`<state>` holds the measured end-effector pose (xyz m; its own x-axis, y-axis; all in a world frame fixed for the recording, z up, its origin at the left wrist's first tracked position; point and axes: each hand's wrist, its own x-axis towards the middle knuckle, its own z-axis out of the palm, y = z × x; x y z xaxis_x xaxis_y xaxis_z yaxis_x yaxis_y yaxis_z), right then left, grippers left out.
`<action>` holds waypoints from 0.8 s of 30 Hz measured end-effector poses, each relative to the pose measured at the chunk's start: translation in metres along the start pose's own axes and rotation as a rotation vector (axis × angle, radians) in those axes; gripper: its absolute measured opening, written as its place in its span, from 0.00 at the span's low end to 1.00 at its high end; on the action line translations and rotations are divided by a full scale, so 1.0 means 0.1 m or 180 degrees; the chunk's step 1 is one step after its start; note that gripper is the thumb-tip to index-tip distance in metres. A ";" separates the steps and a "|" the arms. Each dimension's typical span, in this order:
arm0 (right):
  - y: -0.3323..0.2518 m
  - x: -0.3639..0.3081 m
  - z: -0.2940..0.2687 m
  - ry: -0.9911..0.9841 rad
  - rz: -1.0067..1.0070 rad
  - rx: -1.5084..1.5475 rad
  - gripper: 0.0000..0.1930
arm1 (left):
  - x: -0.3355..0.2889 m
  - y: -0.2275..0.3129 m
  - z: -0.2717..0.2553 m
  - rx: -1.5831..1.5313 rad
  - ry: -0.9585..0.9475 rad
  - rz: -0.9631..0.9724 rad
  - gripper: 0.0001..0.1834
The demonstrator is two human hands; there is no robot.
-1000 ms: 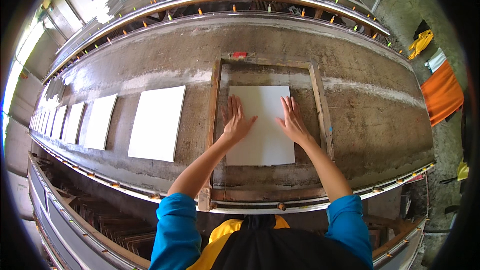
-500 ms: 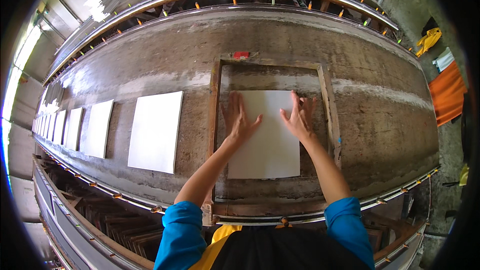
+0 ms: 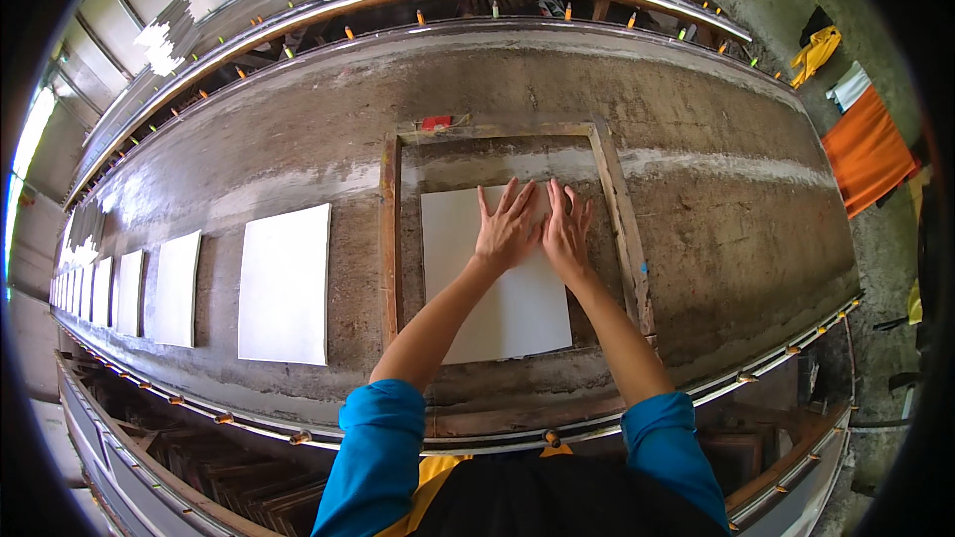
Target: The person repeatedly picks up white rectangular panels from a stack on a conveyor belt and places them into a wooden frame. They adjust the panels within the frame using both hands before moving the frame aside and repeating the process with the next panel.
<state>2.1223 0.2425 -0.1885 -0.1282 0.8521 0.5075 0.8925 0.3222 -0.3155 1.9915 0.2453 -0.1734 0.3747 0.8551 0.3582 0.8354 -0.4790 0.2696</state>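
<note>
A white rectangular sheet [image 3: 463, 318] lies flat on the long brown table, inside a wooden frame [image 3: 391, 239]. My left hand [image 3: 509, 231] rests on the upper part of the sheet, fingers spread. Close beside it, my right hand [image 3: 568, 232] lies at the sheet's upper right edge with its fingers stretched out, the thumb side almost touching the left hand. Neither hand grips anything. A small red piece [image 3: 436, 123] sits at the frame's far left corner.
A row of white sheets [image 3: 285, 284] runs off to the left along the worn tabletop [image 3: 726, 239]. Metal rails with orange and green pegs [image 3: 420, 18] edge the tables. Orange cloth [image 3: 870, 154] lies at the right, and wooden frames [image 3: 219, 472] are stacked below the near edge.
My left hand has slid right across the sheet, away from its left edge. The two hands are now close together near the upper right. The whole view has shifted and turned slightly.
</note>
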 end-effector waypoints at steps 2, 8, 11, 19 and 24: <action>-0.02 -0.04 -0.07 -0.0102 -0.0021 0.0014 0.31 | -0.02 0.03 0.00 0.0118 -0.0028 0.0007 0.29; -0.09 -0.04 -0.15 -0.0151 -0.0074 -0.0032 0.32 | -0.03 0.05 -0.04 0.0005 -0.0120 -0.0104 0.29; -0.07 -0.01 -0.12 -0.0094 -0.0206 -0.0202 0.32 | -0.02 0.00 -0.08 -0.0098 -0.0034 -0.0109 0.29; -0.08 -0.30 -0.91 -0.0242 -0.0494 -0.0290 0.22 | -0.94 -0.23 -1.07 -0.0096 -0.0207 -0.0433 0.29; 0.38 -0.65 -1.39 -0.0334 0.0111 -0.0225 0.28 | -1.48 -0.41 -1.38 0.0028 -0.0062 -0.1430 0.32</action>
<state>2.2247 0.1418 -0.1219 -0.1377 0.9020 0.4093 0.9251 0.2648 -0.2722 1.8462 0.1109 -0.1146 -0.0185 0.9815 0.1905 0.9203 -0.0577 0.3869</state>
